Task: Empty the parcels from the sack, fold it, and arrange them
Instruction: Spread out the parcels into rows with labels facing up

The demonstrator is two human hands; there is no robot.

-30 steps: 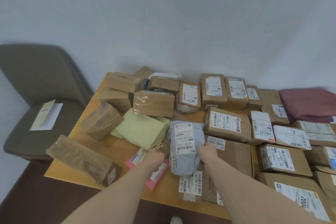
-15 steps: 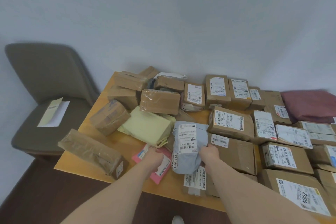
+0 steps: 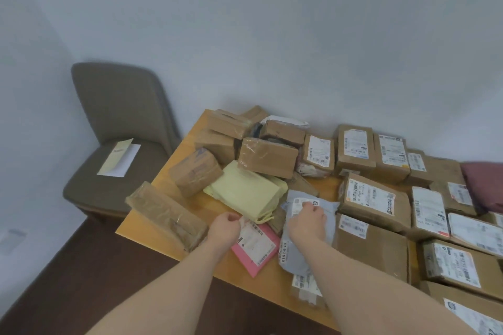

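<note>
Glossy tape-wrapped cardboard boxes point(image 3: 268, 156), a smooth grey plastic mailer point(image 3: 295, 250) and matt paper labels point(image 3: 428, 209) cover the wooden table point(image 3: 174, 182).

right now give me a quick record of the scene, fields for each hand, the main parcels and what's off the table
left hand: fingers curled at the corner of the pink mailer
right hand: resting on the grey poly mailer
yellow parcel: lying behind both mailers
long taped box: at the table's left edge
labelled boxes: laid out to the right
chair: left of table, papers on seat

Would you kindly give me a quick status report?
Left hand on pink mailer. Right hand pressing grey mailer. Yellow parcel crowds both.
</note>
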